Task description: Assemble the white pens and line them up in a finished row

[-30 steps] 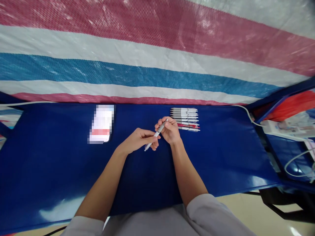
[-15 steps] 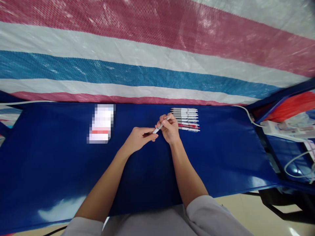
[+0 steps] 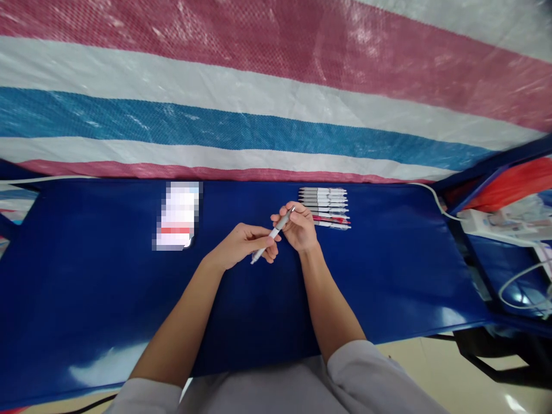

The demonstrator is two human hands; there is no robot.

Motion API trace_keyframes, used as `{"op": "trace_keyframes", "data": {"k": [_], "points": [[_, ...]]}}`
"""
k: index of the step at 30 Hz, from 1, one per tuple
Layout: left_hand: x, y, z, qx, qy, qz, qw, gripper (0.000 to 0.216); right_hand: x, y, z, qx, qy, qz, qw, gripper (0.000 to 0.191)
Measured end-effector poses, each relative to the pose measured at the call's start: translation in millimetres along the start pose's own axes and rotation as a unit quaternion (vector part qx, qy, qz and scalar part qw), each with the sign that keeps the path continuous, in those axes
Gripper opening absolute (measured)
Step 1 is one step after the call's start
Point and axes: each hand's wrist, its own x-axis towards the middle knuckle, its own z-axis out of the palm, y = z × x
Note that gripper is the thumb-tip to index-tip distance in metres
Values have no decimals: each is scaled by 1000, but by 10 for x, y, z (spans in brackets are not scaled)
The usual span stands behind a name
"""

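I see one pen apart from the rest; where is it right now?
In the head view, the pen is near the table's middle, held between the left hand and right hand, just left of the row of pens.

A glossy dark blue tabletop carries a neat row of white pens at its far edge and a blurred white card well apart to the left.

What you can't make out

Your right hand covers the near ends of the row of pens; the pen you hold is partly buried in both fists; the white packet is blurred, and the table runs off the left edge.
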Motion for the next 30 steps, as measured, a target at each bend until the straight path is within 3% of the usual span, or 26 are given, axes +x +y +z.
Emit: {"op": "trace_keyframes", "data": {"k": [3, 7, 9, 12, 15, 18, 23, 30], "points": [[4, 5, 15, 2, 4, 4, 1000, 29, 11, 1, -7, 3, 2, -6, 1000, 29], [28, 1, 34, 102, 71, 50, 991, 25, 53, 13, 15, -16, 50, -31, 998, 28], [58, -39, 30, 190, 122, 86, 970, 23, 79, 26, 35, -37, 87, -47, 994, 29], [110, -136, 12, 318, 192, 155, 915, 22, 104, 49, 66, -65, 135, -66, 987, 33], [139, -194, 0, 357, 221, 196, 886, 25, 102, 61, 84, -73, 153, -76, 983, 32], [124, -162, -1, 308, 200, 162, 916, 23, 87, 51, 79, -59, 127, -76, 987, 27], [49, -53, -15, 109, 102, 66, 987, 27, 55, 18, 40, -26, 63, -44, 997, 27], [-9, 14, -13, 6, 6, 1, 1000, 28, 11, 28, 15, 11, 6, -16, 1000, 26]]}}
